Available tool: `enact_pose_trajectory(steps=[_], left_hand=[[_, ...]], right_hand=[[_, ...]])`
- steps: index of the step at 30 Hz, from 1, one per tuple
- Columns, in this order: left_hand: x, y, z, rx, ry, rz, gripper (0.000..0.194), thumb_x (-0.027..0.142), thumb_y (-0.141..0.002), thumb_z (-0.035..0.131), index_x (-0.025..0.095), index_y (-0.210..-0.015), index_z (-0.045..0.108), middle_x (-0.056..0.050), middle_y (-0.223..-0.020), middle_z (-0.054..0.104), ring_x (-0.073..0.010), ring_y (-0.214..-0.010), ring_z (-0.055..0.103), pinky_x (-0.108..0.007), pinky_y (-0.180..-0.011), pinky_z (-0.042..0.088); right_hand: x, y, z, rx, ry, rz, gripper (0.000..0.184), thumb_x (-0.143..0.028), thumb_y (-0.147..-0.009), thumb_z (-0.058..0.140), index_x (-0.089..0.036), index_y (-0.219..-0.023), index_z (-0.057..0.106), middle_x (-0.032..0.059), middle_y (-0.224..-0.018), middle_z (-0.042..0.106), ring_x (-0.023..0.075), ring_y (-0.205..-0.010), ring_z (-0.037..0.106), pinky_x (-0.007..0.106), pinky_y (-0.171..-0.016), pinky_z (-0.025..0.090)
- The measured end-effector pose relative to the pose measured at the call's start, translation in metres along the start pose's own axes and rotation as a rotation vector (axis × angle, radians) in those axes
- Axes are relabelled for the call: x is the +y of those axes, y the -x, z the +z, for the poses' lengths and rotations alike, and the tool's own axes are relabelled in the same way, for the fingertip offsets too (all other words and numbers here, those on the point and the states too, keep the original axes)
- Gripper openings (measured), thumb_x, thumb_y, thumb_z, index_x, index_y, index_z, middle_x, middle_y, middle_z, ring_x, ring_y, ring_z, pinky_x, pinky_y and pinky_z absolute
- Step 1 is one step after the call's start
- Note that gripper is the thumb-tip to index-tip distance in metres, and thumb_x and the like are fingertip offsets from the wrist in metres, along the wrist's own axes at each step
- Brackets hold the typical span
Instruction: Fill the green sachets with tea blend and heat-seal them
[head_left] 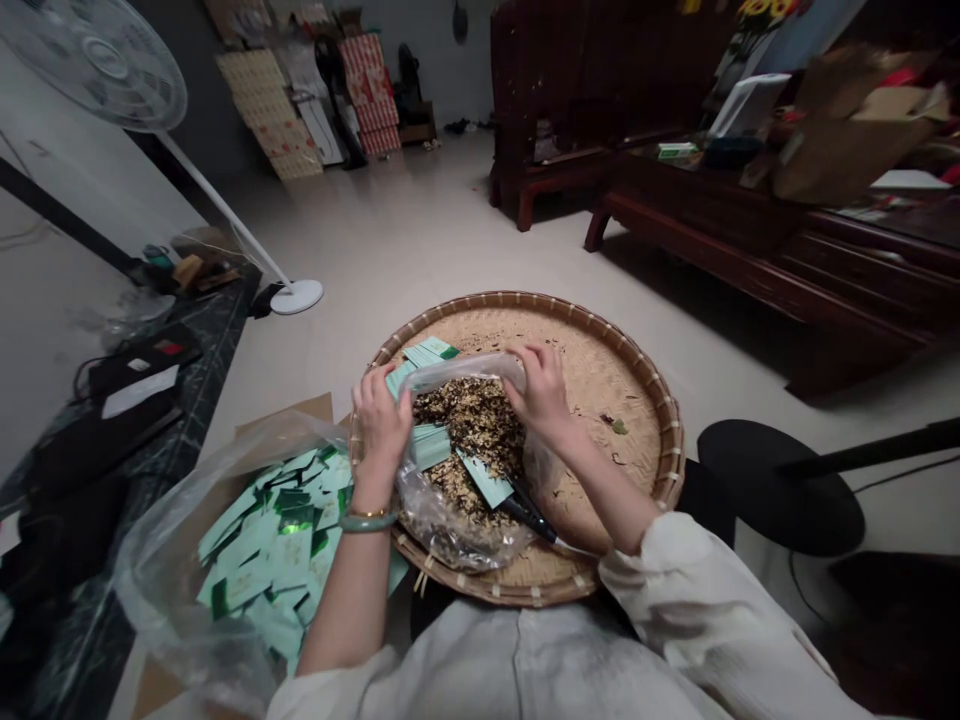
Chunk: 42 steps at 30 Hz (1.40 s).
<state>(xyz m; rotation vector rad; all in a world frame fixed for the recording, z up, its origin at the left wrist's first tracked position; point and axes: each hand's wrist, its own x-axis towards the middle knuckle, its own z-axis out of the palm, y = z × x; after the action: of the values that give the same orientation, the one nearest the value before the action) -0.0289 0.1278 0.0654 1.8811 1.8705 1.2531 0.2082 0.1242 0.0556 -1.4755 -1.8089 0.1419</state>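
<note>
My left hand [382, 415] and my right hand [541, 390] are closed on the far rim of a clear plastic bag [465, 372], one at each side. Inside the bag lies a loose mix of dark and pale dried flakes [472, 415]. A pale green packet [487, 480] and a black-handled tool [529, 515] rest on the flakes; the tool's working end is hidden. Small stacks of green packets [431, 447] sit beside my left hand. All of this stands on a round woven bamboo tray [637, 420] in front of my body.
At the left, a plastic-lined cardboard box holds many green packets [277, 550]. A white standing fan [296, 296] is behind it, next to a dark marble ledge [202, 400]. A black round stand base [780, 487] is at the right, near a dark wooden table [750, 240].
</note>
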Motion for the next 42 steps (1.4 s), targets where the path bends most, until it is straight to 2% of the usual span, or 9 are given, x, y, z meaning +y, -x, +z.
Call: enact_pose_trajectory(steps=[2,5,11,16,21,24,29,37,42], left_hand=[[0.010,0.013,-0.006,-0.070,-0.102,0.226,0.026,0.018,-0.084,0.053,0.017,-0.110,0.057,-0.014,-0.118,0.059,-0.0291,-0.117,0.049,-0.047,-0.102,0.037],[0.014,0.032,-0.002,-0.486,-0.192,0.418,0.025,0.012,-0.087,0.045,0.020,-0.106,0.061,-0.010,-0.105,0.065,-0.0248,-0.105,0.055,-0.041,-0.094,0.044],[-0.004,0.048,0.014,-0.565,-0.551,0.160,0.027,0.010,-0.080,0.053,0.014,-0.105,0.061,-0.019,-0.101,0.066,-0.0354,-0.107,0.053,-0.050,-0.090,0.040],[-0.014,0.049,-0.004,-0.578,-0.482,0.120,0.022,0.012,-0.082,0.052,0.018,-0.100,0.063,-0.013,-0.097,0.070,-0.0280,-0.094,0.062,-0.039,-0.084,0.044],[-0.014,0.062,-0.025,-0.286,-0.241,-0.173,0.019,0.025,-0.081,0.055,0.020,-0.099,0.057,-0.007,-0.085,0.068,-0.0263,-0.080,0.064,-0.038,-0.075,0.047],[-0.003,0.082,-0.015,-0.122,-0.074,-0.226,0.019,0.028,-0.079,0.055,0.022,-0.096,0.052,-0.007,-0.084,0.064,-0.0240,-0.075,0.063,-0.035,-0.068,0.049],[0.019,0.121,0.018,-0.217,0.021,-0.036,0.020,0.013,-0.077,0.050,0.023,-0.094,0.049,-0.009,-0.088,0.059,-0.0241,-0.082,0.059,-0.039,-0.074,0.049],[0.013,0.115,0.016,-0.357,0.041,0.178,0.025,0.017,-0.077,0.055,0.022,-0.102,0.053,-0.012,-0.104,0.057,-0.0280,-0.105,0.054,-0.047,-0.092,0.046],[-0.014,0.075,0.029,-0.413,-0.312,-0.014,0.046,0.011,-0.083,0.042,0.009,-0.129,0.044,-0.023,-0.136,0.046,-0.0333,-0.131,0.040,-0.052,-0.106,0.033]], right_hand=[[-0.017,0.021,-0.002,-0.233,-0.028,-0.163,0.023,-0.023,-0.093,0.041,-0.020,-0.107,0.059,0.0117,-0.104,0.061,0.0239,-0.103,0.054,0.037,-0.087,0.045],[-0.040,0.055,0.006,-0.598,0.097,-0.247,0.024,-0.038,-0.087,0.056,-0.019,-0.101,0.059,0.0096,-0.093,0.064,0.0249,-0.089,0.058,0.035,-0.075,0.049],[-0.058,0.088,0.030,-0.741,0.432,-0.071,0.026,-0.015,-0.082,0.058,-0.015,-0.108,0.055,0.0160,-0.105,0.062,0.0289,-0.098,0.057,0.031,-0.066,0.050],[-0.049,0.083,0.027,-0.745,0.318,0.012,0.023,-0.003,-0.084,0.044,-0.014,-0.098,0.058,0.0135,-0.094,0.066,0.0249,-0.086,0.063,0.030,-0.066,0.048],[-0.029,0.070,0.013,-0.584,0.070,0.074,0.012,-0.020,-0.089,0.049,-0.018,-0.081,0.057,0.0067,-0.087,0.064,0.0180,-0.078,0.063,0.026,-0.069,0.047],[-0.032,0.071,0.017,-0.450,-0.294,0.211,0.019,-0.028,-0.087,0.052,-0.020,-0.071,0.052,0.0020,-0.074,0.061,0.0161,-0.066,0.061,0.025,-0.061,0.046],[-0.050,0.084,0.045,-0.476,-0.680,0.406,0.021,-0.036,-0.090,0.043,-0.020,-0.092,0.057,-0.0003,-0.071,0.064,0.0151,-0.058,0.060,0.024,-0.052,0.046],[-0.024,0.056,0.046,-0.378,-0.363,0.268,0.023,-0.029,-0.087,0.042,-0.017,-0.081,0.061,0.0040,-0.072,0.066,0.0171,-0.064,0.059,0.024,-0.058,0.041],[-0.018,0.027,0.033,-0.358,0.243,0.071,0.025,-0.024,-0.091,0.042,-0.018,-0.107,0.059,0.0109,-0.094,0.070,0.0231,-0.082,0.064,0.027,-0.065,0.040]])
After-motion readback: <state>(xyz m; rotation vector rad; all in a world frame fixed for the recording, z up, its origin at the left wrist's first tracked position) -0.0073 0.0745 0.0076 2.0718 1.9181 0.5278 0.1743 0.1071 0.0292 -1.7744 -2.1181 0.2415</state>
